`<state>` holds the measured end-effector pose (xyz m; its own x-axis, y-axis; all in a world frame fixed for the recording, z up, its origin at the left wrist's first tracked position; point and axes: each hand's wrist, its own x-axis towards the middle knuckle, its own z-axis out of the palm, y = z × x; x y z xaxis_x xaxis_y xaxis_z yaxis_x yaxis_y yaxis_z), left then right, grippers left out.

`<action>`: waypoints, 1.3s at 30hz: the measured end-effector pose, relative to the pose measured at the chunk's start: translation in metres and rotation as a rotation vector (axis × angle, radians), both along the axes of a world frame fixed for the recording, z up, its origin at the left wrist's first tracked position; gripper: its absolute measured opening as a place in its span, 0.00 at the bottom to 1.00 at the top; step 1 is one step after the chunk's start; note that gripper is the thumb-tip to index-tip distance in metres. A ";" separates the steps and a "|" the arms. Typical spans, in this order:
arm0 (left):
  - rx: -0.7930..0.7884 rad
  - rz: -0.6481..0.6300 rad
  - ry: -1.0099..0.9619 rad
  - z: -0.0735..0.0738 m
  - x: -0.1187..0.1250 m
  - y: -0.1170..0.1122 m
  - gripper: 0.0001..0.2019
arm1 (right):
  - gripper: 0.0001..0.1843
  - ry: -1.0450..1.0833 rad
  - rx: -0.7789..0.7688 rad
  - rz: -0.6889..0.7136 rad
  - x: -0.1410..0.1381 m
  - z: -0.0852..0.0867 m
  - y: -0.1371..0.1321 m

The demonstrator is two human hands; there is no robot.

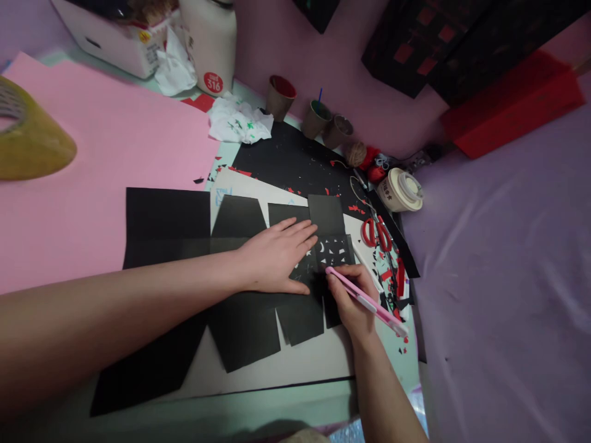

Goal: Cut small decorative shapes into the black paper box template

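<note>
My left hand point(277, 255) lies flat with its fingers stretched out, pressing on a sheet of black card point(249, 314). The card has flaps along its edges and small cut-out shapes near its right end, just beyond my left fingertips. Between the thumb and fingers of my right hand point(357, 295) is a pink craft knife point(364, 299), slanting down to the right. Its front end rests close to the cut-outs; the blade tip is too small to make out. Under the card lies a pale board point(305, 369).
Red-handled scissors point(376, 234) and paper scraps lie to the right, near a lidded cup point(401, 189). Paper cups point(316, 118), crumpled tissue point(240, 120) and a large bottle point(210, 46) stand behind. Pink paper point(115, 135) and a yellow tape roll point(37, 144) are at left.
</note>
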<state>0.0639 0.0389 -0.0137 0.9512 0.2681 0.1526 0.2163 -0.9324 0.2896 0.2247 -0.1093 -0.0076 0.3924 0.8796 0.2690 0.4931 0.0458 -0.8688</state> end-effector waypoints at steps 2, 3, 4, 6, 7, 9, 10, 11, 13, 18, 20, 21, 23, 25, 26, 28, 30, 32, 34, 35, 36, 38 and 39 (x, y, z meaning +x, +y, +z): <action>-0.002 -0.001 0.007 0.000 0.000 0.000 0.48 | 0.05 -0.007 -0.020 -0.007 0.000 0.002 -0.001; -0.004 -0.001 0.010 0.000 0.000 0.000 0.48 | 0.05 -0.001 -0.032 0.007 -0.001 0.003 -0.001; -0.006 -0.001 0.012 0.001 0.000 0.000 0.48 | 0.04 0.012 -0.039 0.029 -0.001 0.003 -0.001; -0.009 -0.002 0.015 0.001 0.000 0.000 0.48 | 0.03 0.032 -0.052 0.064 -0.001 0.004 0.000; -0.010 -0.002 0.014 0.000 0.000 0.000 0.48 | 0.02 0.033 -0.053 0.074 -0.002 0.004 0.000; -0.011 -0.002 0.012 0.000 0.000 0.000 0.48 | 0.04 0.020 -0.051 0.079 -0.002 0.003 0.000; -0.011 -0.002 0.012 0.000 0.000 0.000 0.48 | 0.05 0.011 -0.053 0.076 -0.002 0.002 0.000; -0.011 -0.002 0.012 0.000 0.000 0.000 0.48 | 0.05 0.004 -0.061 0.074 -0.003 0.002 0.000; -0.011 -0.001 0.016 0.000 0.000 0.001 0.48 | 0.04 -0.003 -0.084 0.068 -0.003 0.002 0.000; -0.017 -0.005 0.032 0.002 0.000 0.001 0.48 | 0.03 -0.008 -0.115 0.064 -0.004 0.003 0.001; -0.020 -0.002 0.039 0.002 0.000 0.001 0.48 | 0.03 -0.015 -0.118 0.063 -0.004 0.003 0.001; -0.020 -0.001 0.041 0.002 0.000 0.001 0.48 | 0.03 -0.018 -0.119 0.062 -0.004 0.003 0.001; -0.021 -0.001 0.039 0.002 0.000 0.001 0.47 | 0.03 -0.020 -0.120 0.060 -0.004 0.004 0.001; -0.022 -0.002 0.034 0.001 0.000 0.001 0.47 | 0.03 -0.020 -0.119 0.061 -0.004 0.003 0.002; -0.023 -0.002 0.032 0.001 0.000 0.001 0.47 | 0.03 -0.018 -0.120 0.063 -0.004 0.003 0.002; -0.029 -0.001 0.032 0.001 0.000 0.001 0.48 | 0.03 -0.015 -0.127 0.068 -0.003 0.003 0.002; -0.036 -0.002 0.036 0.002 0.000 0.001 0.48 | 0.03 -0.012 -0.134 0.072 -0.003 0.002 0.001; -0.041 -0.003 0.041 0.002 0.000 0.001 0.47 | 0.03 -0.013 -0.137 0.074 -0.002 0.002 0.001; -0.043 -0.004 0.041 0.002 0.000 0.001 0.48 | 0.03 -0.014 -0.140 0.074 -0.002 0.001 0.001; -0.043 -0.004 0.040 0.002 0.000 0.001 0.48 | 0.03 -0.013 -0.143 0.073 -0.002 0.001 0.001; -0.042 -0.003 0.037 0.002 0.000 0.001 0.48 | 0.03 -0.010 -0.145 0.072 -0.002 0.001 0.000; -0.041 -0.003 0.032 0.001 0.001 0.001 0.48 | 0.03 -0.008 -0.153 0.071 -0.002 0.001 0.001; -0.040 -0.003 0.031 0.001 0.001 0.001 0.48 | 0.03 -0.007 -0.157 0.071 -0.002 0.001 0.001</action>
<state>0.0645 0.0403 -0.0132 0.9562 0.2703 0.1126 0.2227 -0.9210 0.3197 0.2230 -0.1086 -0.0064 0.3261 0.9365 0.1291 0.4997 -0.0549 -0.8644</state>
